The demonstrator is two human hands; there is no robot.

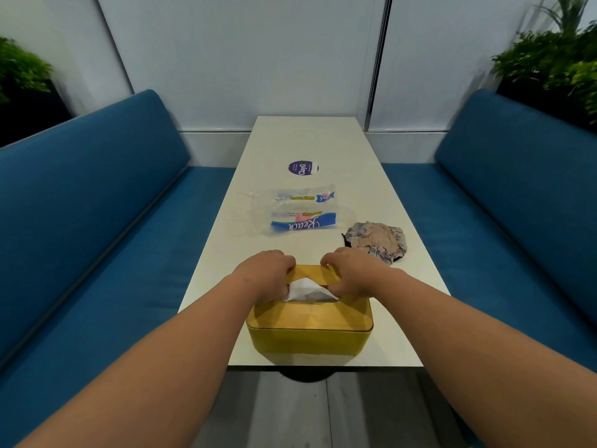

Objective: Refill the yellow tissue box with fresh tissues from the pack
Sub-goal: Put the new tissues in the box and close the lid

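The yellow tissue box (308,337) stands near the front edge of the white table (307,140), its wooden lid on. A white tissue (303,289) sticks up through the lid's slot. My left hand (265,273) grips the far left part of the lid, fingers curled over its far edge and thumb at the slot by the tissue. My right hand (350,271) grips the far right part of the lid the same way. The clear plastic tissue pack (297,211), flat and crumpled, lies farther back on the table.
A crumpled patterned cloth (376,242) lies right of my right hand. A round purple sticker (303,168) sits farther back. Blue benches (80,237) flank the table, with plants (555,59) behind them and a white wall beyond.
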